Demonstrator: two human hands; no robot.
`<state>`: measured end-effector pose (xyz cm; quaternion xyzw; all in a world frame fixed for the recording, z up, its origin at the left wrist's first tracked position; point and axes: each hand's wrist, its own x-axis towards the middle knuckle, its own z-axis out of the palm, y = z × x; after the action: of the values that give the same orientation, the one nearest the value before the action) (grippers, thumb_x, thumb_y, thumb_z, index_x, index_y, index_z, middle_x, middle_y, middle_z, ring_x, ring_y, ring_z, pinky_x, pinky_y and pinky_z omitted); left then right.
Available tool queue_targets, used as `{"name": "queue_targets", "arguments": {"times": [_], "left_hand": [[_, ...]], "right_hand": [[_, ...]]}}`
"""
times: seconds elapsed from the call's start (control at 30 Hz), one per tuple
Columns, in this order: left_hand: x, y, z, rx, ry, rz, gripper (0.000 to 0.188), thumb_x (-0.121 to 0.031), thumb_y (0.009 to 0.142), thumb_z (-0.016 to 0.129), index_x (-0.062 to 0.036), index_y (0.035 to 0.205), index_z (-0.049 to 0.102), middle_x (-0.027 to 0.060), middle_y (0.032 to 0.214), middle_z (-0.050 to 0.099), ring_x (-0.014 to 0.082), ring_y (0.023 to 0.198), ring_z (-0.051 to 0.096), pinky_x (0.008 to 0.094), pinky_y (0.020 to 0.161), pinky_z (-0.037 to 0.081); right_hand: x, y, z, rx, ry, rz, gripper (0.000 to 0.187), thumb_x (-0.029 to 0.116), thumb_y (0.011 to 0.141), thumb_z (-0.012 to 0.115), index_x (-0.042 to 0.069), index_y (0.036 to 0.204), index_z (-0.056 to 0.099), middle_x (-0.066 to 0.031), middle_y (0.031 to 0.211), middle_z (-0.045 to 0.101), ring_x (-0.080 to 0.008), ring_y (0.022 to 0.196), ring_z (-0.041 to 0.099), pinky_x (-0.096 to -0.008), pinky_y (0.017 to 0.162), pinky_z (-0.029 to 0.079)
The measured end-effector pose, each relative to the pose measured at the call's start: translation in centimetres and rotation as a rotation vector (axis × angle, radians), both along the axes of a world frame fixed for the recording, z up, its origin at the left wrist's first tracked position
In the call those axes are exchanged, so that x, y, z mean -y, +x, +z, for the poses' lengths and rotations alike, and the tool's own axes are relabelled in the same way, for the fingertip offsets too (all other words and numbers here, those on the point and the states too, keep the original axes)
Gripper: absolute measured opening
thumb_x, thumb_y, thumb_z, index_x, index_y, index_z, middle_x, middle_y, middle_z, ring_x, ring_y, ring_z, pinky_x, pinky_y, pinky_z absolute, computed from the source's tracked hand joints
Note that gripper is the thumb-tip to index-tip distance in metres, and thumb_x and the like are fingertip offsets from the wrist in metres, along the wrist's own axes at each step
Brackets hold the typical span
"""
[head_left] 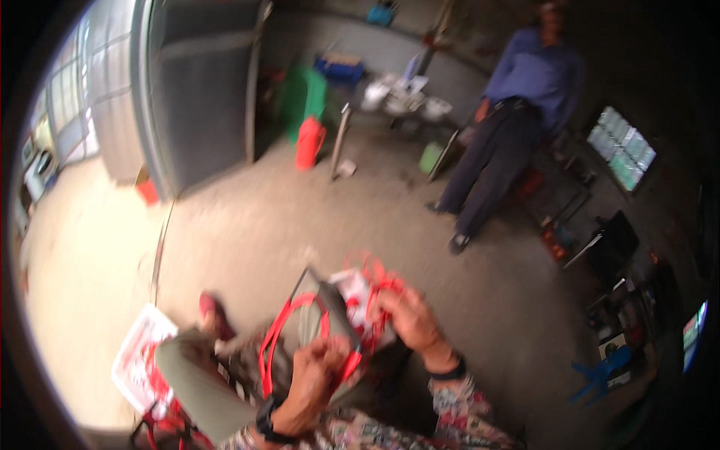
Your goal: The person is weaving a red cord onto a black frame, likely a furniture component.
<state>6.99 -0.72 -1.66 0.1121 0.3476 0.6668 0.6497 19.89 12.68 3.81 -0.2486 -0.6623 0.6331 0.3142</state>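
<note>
My left hand (313, 375) is closed around long red cords or strips (271, 346), which loop up over my lap. My right hand (411, 319) is closed at the fingertips, beside thin red strands (386, 283). Motion smears those fingers, and whatever they pinch cannot be made out. Between the hands lies a flat grey-green piece with a dark edge (341, 319). Just behind it is a white container or bag (351, 286) with red bits in it, partly covered by my right hand.
A white basket (124, 356) with red pieces stands left of my leg (199, 382). Across the floor, a person in a blue shirt (534, 75) stands near a cluttered table (405, 105). A red thermos-shaped jug (308, 142) stands by a green chair (306, 97).
</note>
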Motion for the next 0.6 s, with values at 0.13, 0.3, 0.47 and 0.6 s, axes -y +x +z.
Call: {"name": "queue_targets", "arguments": {"times": [0.13, 0.3, 0.47, 0.6], "left_hand": [[-0.9, -0.5, -0.5, -0.210, 0.029, 0.127, 0.026, -0.005, 0.085, 0.061, -0.0040, 0.110, 0.054, 0.0023, 0.092, 0.060, 0.0092, 0.079, 0.058, 0.0214, 0.063, 0.048], [-1.1, -1.8, -0.6, -0.242, 0.162, 0.246, 0.045, -0.002, 0.083, 0.063, -0.0013, 0.125, 0.048, 0.0054, 0.092, 0.058, 0.0160, 0.078, 0.060, 0.0262, 0.058, 0.050], [-1.4, -2.9, 0.0, -0.186, 0.177, 0.170, 0.040, -0.007, 0.083, 0.066, -0.0021, 0.120, 0.049, 0.0050, 0.088, 0.059, 0.0142, 0.072, 0.059, 0.0245, 0.051, 0.048], [-1.9, -2.8, -0.2, -0.087, 0.229, 0.154, 0.027, -0.013, 0.085, 0.067, -0.0039, 0.108, 0.056, 0.0033, 0.083, 0.062, 0.0128, 0.066, 0.060, 0.0249, 0.050, 0.047]], "right_hand": [[-0.2, -3.6, 1.4, -0.036, -0.024, 0.234, 0.019, 0.019, 0.096, 0.045, 0.001, 0.102, 0.049, -0.0038, 0.080, 0.055, -0.0109, 0.074, 0.052, -0.0253, 0.067, 0.044], [-0.2, -5.3, 0.0, 0.121, 0.198, 0.423, 0.023, 0.018, 0.096, 0.044, 0.001, 0.110, 0.048, -0.0052, 0.087, 0.057, -0.0104, 0.079, 0.054, -0.0262, 0.072, 0.046], [0.6, -5.3, 0.0, 0.193, 0.213, 0.480, 0.023, 0.017, 0.095, 0.044, 0.001, 0.112, 0.049, -0.0109, 0.096, 0.057, -0.0182, 0.090, 0.055, -0.0319, 0.083, 0.045], [0.4, -5.7, -0.3, 0.112, 0.425, 0.430, 0.023, 0.016, 0.092, 0.046, 0.001, 0.108, 0.053, -0.0158, 0.111, 0.053, -0.0270, 0.105, 0.050, -0.0373, 0.094, 0.038]]}}
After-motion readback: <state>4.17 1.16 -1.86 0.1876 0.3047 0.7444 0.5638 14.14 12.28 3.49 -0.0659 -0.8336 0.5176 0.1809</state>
